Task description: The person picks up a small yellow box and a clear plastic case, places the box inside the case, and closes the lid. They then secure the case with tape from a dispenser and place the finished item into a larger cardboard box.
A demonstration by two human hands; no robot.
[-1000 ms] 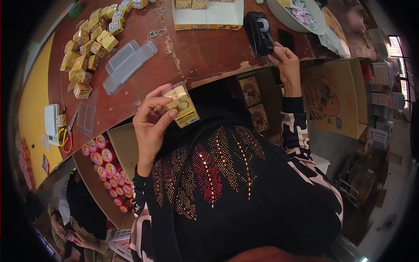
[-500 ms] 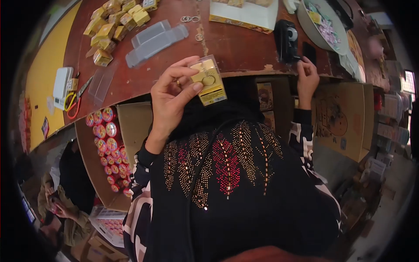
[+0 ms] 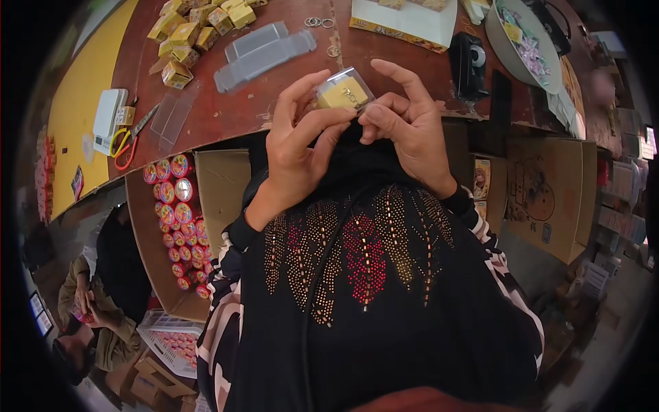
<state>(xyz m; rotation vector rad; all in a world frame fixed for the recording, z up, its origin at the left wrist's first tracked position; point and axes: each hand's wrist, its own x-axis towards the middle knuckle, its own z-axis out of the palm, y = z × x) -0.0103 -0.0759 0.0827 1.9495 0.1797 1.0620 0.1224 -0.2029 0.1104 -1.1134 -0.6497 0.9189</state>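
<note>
My left hand (image 3: 298,141) grips a small clear plastic box (image 3: 341,90) from its left side, tilted above the table's front edge. Inside it is a yellow carton, and a small metal chain shows against the carton. At the box's right corner, the thumb and curled fingers of my right hand (image 3: 412,130) pinch together, with the index finger raised away. Whether a bit of tape is also between those fingers is too small to see. The black tape dispenser (image 3: 469,67) stands on the table beyond my right hand.
Small yellow cartons (image 3: 184,34) are piled at the back left, beside empty clear plastic boxes (image 3: 264,55). Scissors (image 3: 125,147) and a white scale (image 3: 110,120) lie left. A bowl (image 3: 525,48) stands right. Below the table, an open carton holds pink round tubs (image 3: 183,213); another person sits at lower left.
My right hand has come left from the tape dispenser to the clear box. My left hand has tipped the box, so its top edge faces me more. The view has shifted slightly.
</note>
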